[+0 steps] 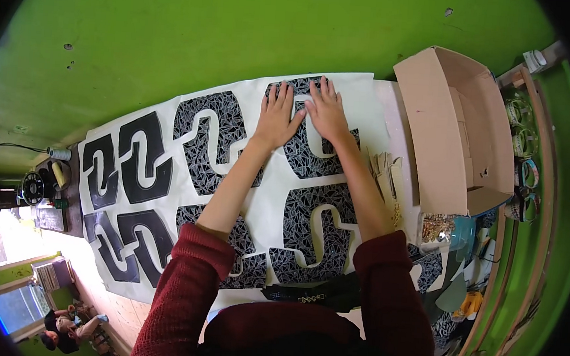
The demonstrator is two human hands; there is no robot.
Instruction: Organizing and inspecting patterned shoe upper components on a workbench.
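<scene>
L hand (279,119) & R hand (329,115) flat, palms down, on blk/wht crackle-patterned flat S-shaped piece (307,161), 12 o'clock on big white sheet (356,103). Fingers of both slightly apart. Tips near piece's far edge; sheet's far edge just past, then flat green wall (242,29). Room to move: bare sheet at 1, betw. R hand & open tan cardboard box (427,128), 2 o'clock. Smooth blk S-shaped pieces (159,181) at 9.

Large S-shaped pieces (299,205) show pale crackle lines on black; small S-shaped pieces (144,187), plain black; sheet (362,94), white; wall (242,29), green.
</scene>
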